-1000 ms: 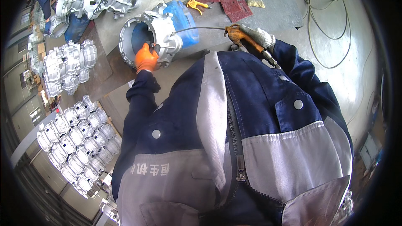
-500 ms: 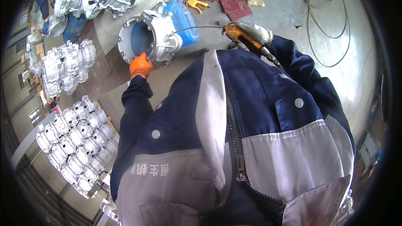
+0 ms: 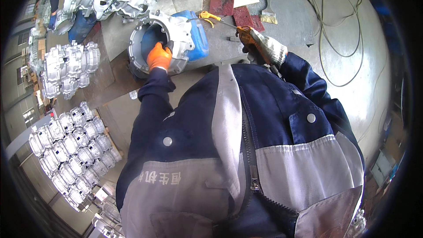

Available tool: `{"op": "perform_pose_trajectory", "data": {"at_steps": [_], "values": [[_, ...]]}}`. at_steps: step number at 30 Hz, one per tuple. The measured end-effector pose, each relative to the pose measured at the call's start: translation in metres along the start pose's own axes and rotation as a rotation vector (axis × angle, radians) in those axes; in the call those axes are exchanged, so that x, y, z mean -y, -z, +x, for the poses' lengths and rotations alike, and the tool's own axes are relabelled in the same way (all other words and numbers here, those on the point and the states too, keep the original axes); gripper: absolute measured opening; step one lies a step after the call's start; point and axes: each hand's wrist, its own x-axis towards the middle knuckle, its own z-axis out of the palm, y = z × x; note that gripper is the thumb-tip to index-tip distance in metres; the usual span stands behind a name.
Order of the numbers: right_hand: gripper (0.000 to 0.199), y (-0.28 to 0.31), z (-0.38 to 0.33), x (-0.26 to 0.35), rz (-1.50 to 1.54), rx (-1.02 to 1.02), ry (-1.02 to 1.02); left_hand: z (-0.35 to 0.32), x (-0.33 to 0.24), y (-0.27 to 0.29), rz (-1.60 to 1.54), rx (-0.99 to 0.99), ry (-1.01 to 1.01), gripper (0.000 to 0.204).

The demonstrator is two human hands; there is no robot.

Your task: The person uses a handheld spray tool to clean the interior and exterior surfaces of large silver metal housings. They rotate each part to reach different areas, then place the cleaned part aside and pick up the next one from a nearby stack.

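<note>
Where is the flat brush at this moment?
In the head view, the flat brush lies right of centre near the top, just right of the dark red pieces and beyond the right hand.

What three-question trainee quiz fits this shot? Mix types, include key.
1. Which hand holds the orange gun-shaped tool?
2. True or false: the left hand is at the open end of the silver housing.
3. Which of these lies nearest the paintbrush: (a) coiled hose, (b) red pads, (c) blue container?

Key:
1. The right hand.
2. True.
3. b
</note>
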Motion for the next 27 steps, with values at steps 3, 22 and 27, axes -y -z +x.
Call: {"op": "perform_pose_trajectory", "data": {"at_steps": [3,22,27], "values": [[0.066,0.005,-0.005,0.003,0.007,0.046,0.014,-0.012,0.015,0.007,-0.058,-0.001,-0.148,0.033],[0.059,-0.002,0.027,-0.040,0.028,0.066,0.086,-0.022,-0.027,0.001,0.146,0.120,0.087,0.029],[0.059,-0.007,0.009,-0.036,-0.141,0.009,0.140,-0.020,-0.030,0.006,0.164,0.148,0.099,0.029]]}}
